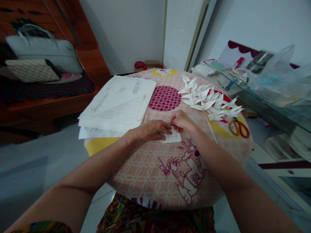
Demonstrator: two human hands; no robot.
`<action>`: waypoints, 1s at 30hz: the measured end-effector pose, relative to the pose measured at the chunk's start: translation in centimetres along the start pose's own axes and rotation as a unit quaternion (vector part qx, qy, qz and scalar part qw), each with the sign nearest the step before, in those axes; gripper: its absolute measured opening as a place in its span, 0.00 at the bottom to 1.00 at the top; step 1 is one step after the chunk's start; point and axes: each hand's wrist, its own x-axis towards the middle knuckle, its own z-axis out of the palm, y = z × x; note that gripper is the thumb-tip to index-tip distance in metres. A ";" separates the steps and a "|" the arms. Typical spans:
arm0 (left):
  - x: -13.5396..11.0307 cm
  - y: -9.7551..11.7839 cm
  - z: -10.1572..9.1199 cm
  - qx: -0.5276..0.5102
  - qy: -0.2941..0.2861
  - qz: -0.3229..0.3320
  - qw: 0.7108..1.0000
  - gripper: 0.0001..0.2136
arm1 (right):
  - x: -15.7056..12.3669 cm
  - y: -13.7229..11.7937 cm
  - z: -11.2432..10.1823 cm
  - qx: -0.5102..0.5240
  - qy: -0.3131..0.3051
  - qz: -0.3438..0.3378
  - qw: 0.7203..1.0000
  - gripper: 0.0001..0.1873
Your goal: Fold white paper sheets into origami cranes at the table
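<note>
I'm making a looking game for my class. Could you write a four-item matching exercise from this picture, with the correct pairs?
Column one:
1. Scissors
2. Printed sheets
3. Folded paper shapes
4. Small paper piece

Column two:
A. Stacked, toward the left of the round table
B. Under the fingers of the left hand
C. Orange and red handles
D. White and pointed, clustered together

Pairs: 1-C, 2-A, 3-D, 4-B
</note>
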 end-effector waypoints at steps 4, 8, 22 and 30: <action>-0.1 0.0 0.0 0.002 -0.007 -0.018 1.000 0.16 | -0.5 0.3 -0.8 0.009 0.016 0.028 0.999 0.11; -0.1 0.2 -0.2 -0.007 -0.013 -0.032 0.999 0.17 | -0.7 1.6 -2.0 0.023 0.032 0.043 0.998 0.13; -0.4 -0.4 -0.4 -0.013 -0.001 -0.068 0.998 0.20 | -5.8 4.5 0.7 0.188 -0.056 -0.025 0.980 0.06; -0.1 -1.0 -0.3 0.018 0.054 -0.121 0.991 0.29 | -5.1 5.6 -1.8 0.087 0.044 -0.054 0.994 0.02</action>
